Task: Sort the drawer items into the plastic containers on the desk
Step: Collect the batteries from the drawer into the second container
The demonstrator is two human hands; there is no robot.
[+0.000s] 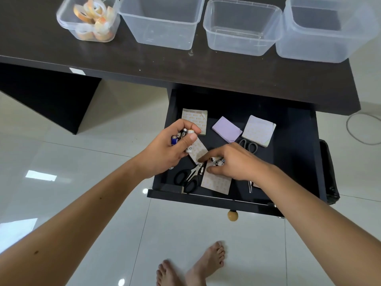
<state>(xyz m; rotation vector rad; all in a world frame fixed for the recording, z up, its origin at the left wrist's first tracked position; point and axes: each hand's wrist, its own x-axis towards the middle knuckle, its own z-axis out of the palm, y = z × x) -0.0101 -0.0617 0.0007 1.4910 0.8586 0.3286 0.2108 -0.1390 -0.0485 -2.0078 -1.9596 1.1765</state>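
The black drawer (292,153) stands pulled out below the dark desk (165,65). My left hand (169,149) hovers over its left edge, shut on several batteries (181,136). My right hand (233,162) is down in the drawer with its fingers closed around more batteries (217,161). Around them lie black-handled scissors (190,176), grey-handled scissors (249,145), a purple note pad (226,129) and several pale note pads (258,130). On the desk stand a small container of tape rolls (90,19) and three empty clear containers (162,23), (241,27), (321,32).
A round wooden knob (233,216) sticks out from the drawer front. A black bag (329,174) hangs at the drawer's right side. A thin cable (362,129) loops on the white tiled floor. My bare feet (191,267) stand below the drawer.
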